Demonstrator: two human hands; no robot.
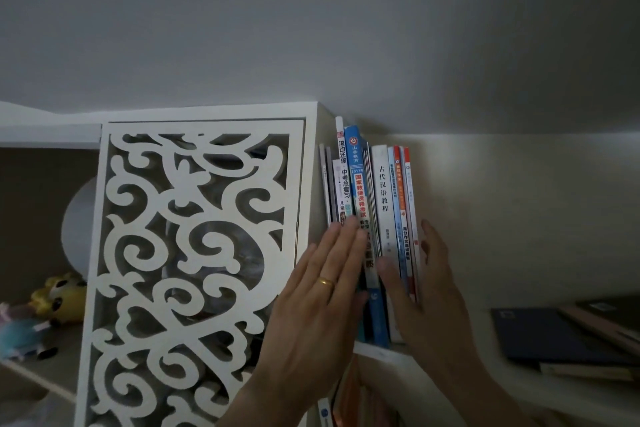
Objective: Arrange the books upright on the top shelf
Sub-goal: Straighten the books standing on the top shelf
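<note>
Books [370, 204]: upright row on top shelf [381, 352], spines facing out, long axis vertical, against carved cabinet [194, 253].
Left hand [311, 305]: fingers straight, flat on left spines, holding nothing.
Right hand [426, 295]: open, bracing the row's right end; nearer the flat stack [561, 340] lying to the right.

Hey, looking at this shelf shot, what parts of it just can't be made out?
Head view only:
- Lower spines of the upright books: covered by the left hand and right hand.
- Flat books at right: motion blur, titles unreadable, cut by the edge.
- Behind the carved panel: contents too dark.
- Toys lower left: blurred.
</note>
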